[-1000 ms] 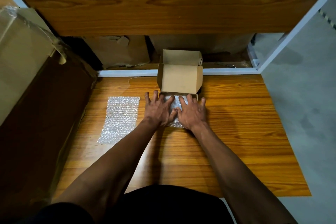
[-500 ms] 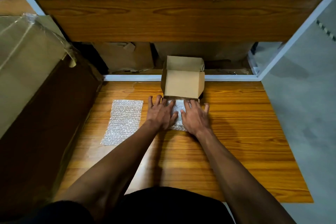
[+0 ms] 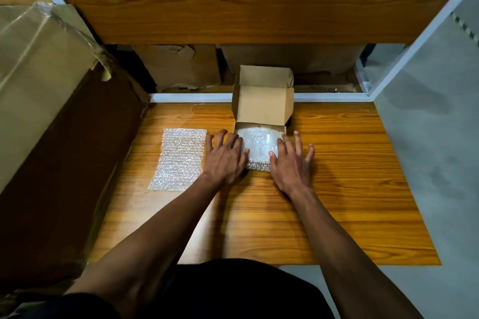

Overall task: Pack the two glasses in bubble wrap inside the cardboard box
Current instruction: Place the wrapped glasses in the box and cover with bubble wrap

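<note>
A bubble-wrapped bundle [image 3: 259,149] is seen on the desk [image 3: 337,202], just before the open cardboard box [image 3: 263,103]. It is flanked by the left hand [image 3: 225,156] and right hand [image 3: 291,163], both spread flat, thumbs touching it. A spare bubble wrap sheet [image 3: 178,159] is laid flat further left.

**Bare arms, dark clothing**

The person is wearing nothing on either forearm: no sleeves, watch or bands are showing from elbow to wrist. The left hand [image 3: 225,160] and right hand [image 3: 291,167] are going ungloved, with no rings that can be made out. Low in the view, a black garment [image 3: 233,292] is covering the body, plain and unmarked.
</note>
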Available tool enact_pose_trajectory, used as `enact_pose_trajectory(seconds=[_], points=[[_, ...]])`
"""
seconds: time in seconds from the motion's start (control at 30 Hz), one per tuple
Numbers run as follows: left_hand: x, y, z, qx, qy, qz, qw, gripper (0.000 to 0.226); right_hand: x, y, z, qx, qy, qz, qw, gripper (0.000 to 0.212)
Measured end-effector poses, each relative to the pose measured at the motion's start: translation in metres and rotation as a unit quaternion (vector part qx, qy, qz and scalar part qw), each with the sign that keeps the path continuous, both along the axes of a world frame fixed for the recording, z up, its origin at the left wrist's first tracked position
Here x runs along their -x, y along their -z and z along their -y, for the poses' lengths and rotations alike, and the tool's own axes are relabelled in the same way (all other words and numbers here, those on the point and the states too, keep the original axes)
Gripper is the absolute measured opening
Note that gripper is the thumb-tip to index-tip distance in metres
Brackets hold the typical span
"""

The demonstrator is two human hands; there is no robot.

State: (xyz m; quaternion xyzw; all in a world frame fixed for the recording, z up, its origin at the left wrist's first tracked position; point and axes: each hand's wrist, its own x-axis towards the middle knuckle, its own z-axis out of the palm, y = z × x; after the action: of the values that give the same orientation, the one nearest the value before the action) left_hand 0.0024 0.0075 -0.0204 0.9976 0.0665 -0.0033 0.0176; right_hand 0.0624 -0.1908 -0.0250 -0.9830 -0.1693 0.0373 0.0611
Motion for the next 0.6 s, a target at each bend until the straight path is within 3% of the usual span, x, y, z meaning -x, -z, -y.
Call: enact_pose_trajectory(seconds=[0.3,0.47,0.6], points=[[0.007,0.007,0.008,0.084,-0.076,-0.051,0.992,0.073,0.006,0.004,0.0,0.043,0.045,-0.06,0.996,0.069],[0.006,-0.002,0.009,0.086,-0.077,-0.054,0.992,0.073,0.009,-0.004,-0.005,0.035,0.062,-0.034,0.997,0.063],[0.007,0.0,0.013,0.13,-0.099,-0.096,0.982,0.078,0.012,-0.001,-0.005,0.025,0.071,-0.068,0.995,0.063]])
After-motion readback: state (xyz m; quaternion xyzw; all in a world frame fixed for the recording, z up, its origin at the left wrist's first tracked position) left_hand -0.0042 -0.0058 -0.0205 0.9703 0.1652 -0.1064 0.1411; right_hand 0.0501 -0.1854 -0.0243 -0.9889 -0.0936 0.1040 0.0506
